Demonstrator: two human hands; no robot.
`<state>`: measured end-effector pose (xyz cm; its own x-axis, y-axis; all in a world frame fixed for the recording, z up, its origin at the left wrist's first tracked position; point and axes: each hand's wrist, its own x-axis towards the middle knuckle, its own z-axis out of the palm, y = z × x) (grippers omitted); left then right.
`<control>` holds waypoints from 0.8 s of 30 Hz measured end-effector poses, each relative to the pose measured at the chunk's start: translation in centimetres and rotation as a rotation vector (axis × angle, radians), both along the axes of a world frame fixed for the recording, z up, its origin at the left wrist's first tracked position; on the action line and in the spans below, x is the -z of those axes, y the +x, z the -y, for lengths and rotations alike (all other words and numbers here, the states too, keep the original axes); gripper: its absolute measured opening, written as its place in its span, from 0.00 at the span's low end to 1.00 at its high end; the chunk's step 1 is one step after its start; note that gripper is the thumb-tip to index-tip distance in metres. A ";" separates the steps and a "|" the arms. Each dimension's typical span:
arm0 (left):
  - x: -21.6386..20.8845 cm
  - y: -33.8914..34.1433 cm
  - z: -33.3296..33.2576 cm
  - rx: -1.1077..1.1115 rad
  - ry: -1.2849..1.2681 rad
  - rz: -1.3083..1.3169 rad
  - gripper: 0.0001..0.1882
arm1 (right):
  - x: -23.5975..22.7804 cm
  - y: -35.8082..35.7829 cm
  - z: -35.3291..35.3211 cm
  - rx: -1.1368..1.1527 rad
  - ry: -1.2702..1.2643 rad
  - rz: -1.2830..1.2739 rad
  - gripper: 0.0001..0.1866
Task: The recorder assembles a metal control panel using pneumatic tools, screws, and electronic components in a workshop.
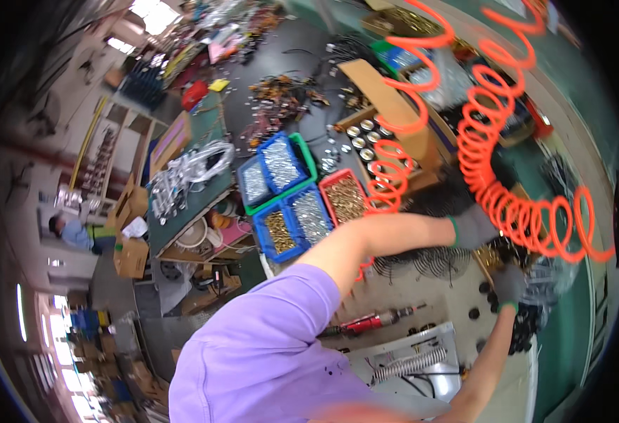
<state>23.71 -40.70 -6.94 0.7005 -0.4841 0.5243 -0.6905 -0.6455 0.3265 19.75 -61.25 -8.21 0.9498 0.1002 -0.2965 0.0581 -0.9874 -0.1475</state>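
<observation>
My left hand [473, 227], in a grey glove with a green cuff, reaches across to the right side of the bench, beside an orange coiled air hose [489, 176]. My right hand [510, 283], gloved alike, is just nearer than it, at a small carton of brass-coloured parts [491, 259]. Clear plastic bags [545, 282] lie right of it, and round black knobs [524, 328] are scattered below. The fingers of both hands are too hidden and small to make out. In front of me a red power screwdriver [373, 322] lies behind a metal housing [422, 363] with a spring-like coil.
Blue bins [277, 233] and a red bin [344, 197] of screws stand left of my left arm. Black wire fan guards [429, 264] lie under that forearm. Beyond is an open carton of round metal parts [366, 141]. Another person [75, 233] is far left.
</observation>
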 end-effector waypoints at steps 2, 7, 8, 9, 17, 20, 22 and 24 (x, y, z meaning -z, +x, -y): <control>0.6 -1.7 -1.4 -0.053 0.208 -0.103 0.27 | -0.2 0.1 0.1 -0.028 0.001 0.041 0.18; -4.7 -7.7 -3.1 -0.057 0.272 -0.369 0.25 | -0.6 -2.4 2.2 0.070 0.957 0.211 0.21; -5.4 -8.7 -3.1 -0.036 0.251 -0.432 0.24 | -1.3 -3.5 3.2 0.054 0.901 0.239 0.22; -5.3 -9.7 -3.0 -0.061 0.246 -0.424 0.24 | -2.2 -4.7 4.3 0.031 0.847 0.263 0.23; -8.7 -19.6 -4.4 -0.089 -0.149 -0.580 0.22 | -13.0 -20.4 3.3 0.494 1.032 0.296 0.20; -9.7 -23.4 -3.9 -0.065 -0.232 -0.644 0.21 | -13.1 -25.4 5.4 0.605 1.171 0.279 0.20; -8.4 -25.4 -3.4 -0.037 -0.258 -0.491 0.18 | -11.1 -29.6 6.9 0.674 1.323 0.198 0.24; -9.5 -27.8 -4.7 0.001 -0.382 -0.510 0.16 | -11.3 -32.0 4.4 0.610 1.297 0.306 0.27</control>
<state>-4.07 -36.02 2.60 0.9073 -0.3298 0.2608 -0.3880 -0.4176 0.8217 -12.21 -65.68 3.12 0.9496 -0.2979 -0.0976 -0.1197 -0.0569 -0.9912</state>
